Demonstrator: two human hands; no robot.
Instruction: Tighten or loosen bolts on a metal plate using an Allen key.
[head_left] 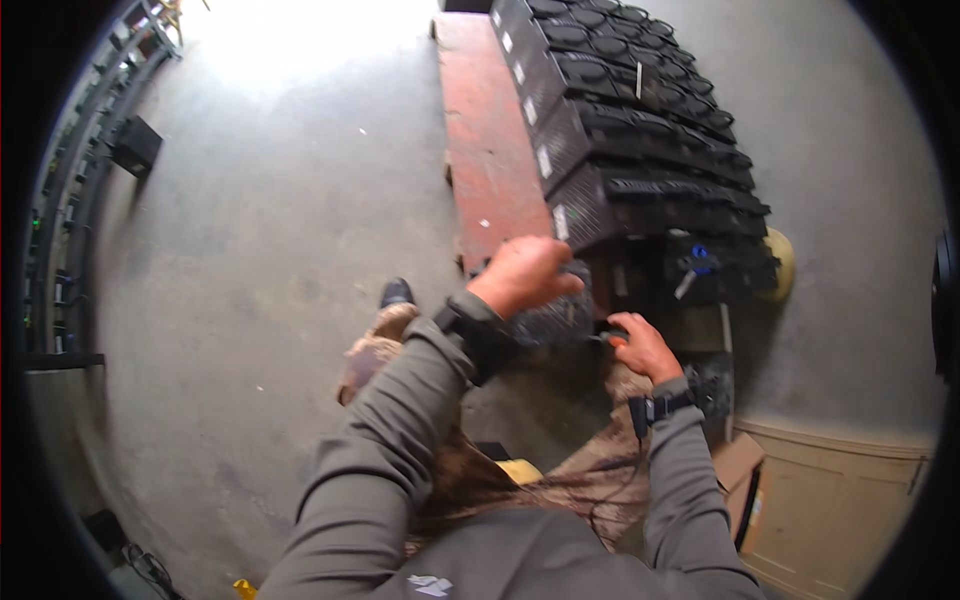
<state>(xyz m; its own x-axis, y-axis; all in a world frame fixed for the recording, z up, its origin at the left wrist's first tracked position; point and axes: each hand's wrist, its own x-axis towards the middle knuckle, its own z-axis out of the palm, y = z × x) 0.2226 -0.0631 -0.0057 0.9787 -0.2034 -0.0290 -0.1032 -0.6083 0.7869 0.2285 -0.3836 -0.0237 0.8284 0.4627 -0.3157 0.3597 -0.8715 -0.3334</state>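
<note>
My left hand (530,275), knuckles up and fingers curled, is closed above a dark, shiny, box-like unit (560,318) in front of me. Whatever its fingers hold is hidden. Lower and to the right, my right hand (645,347) is closed round a hand tool (614,341) with an orange and black handle, which points left toward the dark unit. The tool's tip is too blurred to name. Black straps with small devices circle both wrists.
Rows of black machines (640,120) with round fans stand on a red pallet (490,130) ahead. A blue-handled tool (700,262) lies on the nearest ones. At far left is a rack (75,200); at right, a beige cabinet (830,500) and a cardboard box (737,475).
</note>
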